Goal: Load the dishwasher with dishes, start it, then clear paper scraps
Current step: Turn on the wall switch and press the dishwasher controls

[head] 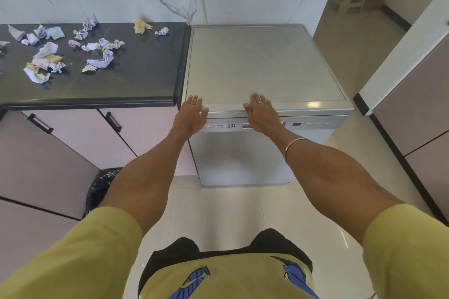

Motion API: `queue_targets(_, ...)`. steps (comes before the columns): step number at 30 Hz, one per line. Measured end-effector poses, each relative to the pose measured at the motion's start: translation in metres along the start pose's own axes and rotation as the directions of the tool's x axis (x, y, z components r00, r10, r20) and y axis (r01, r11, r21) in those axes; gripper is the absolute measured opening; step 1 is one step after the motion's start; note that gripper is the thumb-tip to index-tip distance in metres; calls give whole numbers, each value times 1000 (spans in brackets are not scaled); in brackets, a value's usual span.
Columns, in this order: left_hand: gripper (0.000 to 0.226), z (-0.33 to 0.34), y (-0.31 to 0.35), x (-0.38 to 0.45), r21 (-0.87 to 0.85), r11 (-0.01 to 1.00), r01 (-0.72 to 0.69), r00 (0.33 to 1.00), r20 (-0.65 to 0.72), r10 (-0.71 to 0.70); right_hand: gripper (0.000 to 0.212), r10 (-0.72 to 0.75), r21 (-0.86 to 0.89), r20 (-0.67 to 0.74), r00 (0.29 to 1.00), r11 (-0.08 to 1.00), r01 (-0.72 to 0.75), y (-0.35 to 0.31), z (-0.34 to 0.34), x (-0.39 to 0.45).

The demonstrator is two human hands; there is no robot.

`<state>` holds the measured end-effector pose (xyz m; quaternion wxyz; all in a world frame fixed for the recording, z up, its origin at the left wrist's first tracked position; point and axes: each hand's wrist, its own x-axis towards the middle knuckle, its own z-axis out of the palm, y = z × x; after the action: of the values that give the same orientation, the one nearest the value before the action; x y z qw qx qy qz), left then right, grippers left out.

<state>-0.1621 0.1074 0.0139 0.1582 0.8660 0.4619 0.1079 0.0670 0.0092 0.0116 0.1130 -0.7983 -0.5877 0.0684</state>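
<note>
A silver freestanding dishwasher (pixel 262 63) stands in front of me with its door shut and a blue digital display (pixel 230 125) lit on the control strip. My left hand (pixel 192 114) lies flat with fingers apart over the front left corner of its top edge. My right hand (pixel 261 113), wearing a ring, rests open on the front edge near the door handle (pixel 245 125). Neither hand holds anything. Several crumpled paper scraps (pixel 48 56), lilac, white and tan, lie scattered on the dark countertop (pixel 141 75) to the left. No dishes are in sight.
Pale pink cabinets (pixel 80 138) with black handles sit under the countertop. A dark bin with a patterned liner (pixel 102 184) stands on the floor at their base. A tall cabinet (pixel 413 109) flanks the right. Glossy light tiles (pixel 218 211) cover the floor; a marble wall rises behind.
</note>
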Motion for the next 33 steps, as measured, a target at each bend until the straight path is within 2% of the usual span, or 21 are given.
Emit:
queue_targets(16,50,-35,-2,-16,10,998,55,998,39,-55,57,2,-12,89,996,1000,-1,-22,-26,-5)
queue_targets(26,47,-83,23,-41,4,998,64,994,90,-64,57,19,22,108,994,1000,-21,-51,-83,-24)
queue_targets(33,46,-99,30,-49,-14,997,71,993,98,-70,58,21,29,113,993,999,-24,-70,-98,-33)
